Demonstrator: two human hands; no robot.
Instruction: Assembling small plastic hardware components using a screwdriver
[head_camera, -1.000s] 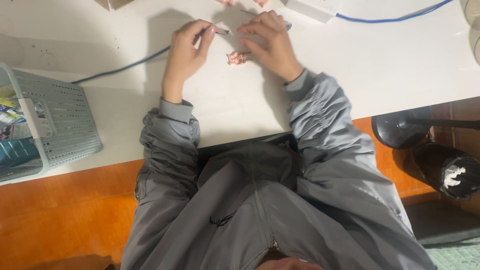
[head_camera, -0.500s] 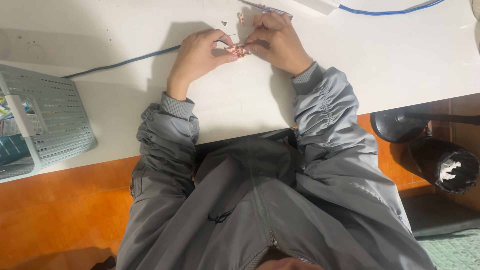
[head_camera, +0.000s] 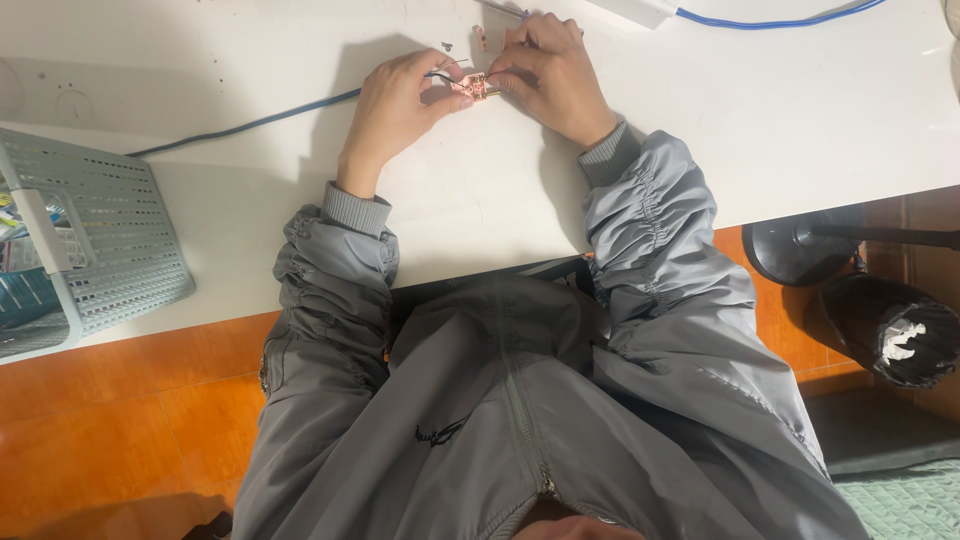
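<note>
A small pinkish-copper part (head_camera: 478, 87) sits near the far edge of the white worktop (head_camera: 800, 110), pinched between both hands. The left hand (head_camera: 395, 110) closes thumb and fingertips on its left end; the right hand (head_camera: 550, 70) grips the right end. Tiny loose bits (head_camera: 479, 38) lie just beyond. Steady work likely needs wrists resting on the worktop, with light pressure. A blue cable (head_camera: 240, 125) runs leftward.
</note>
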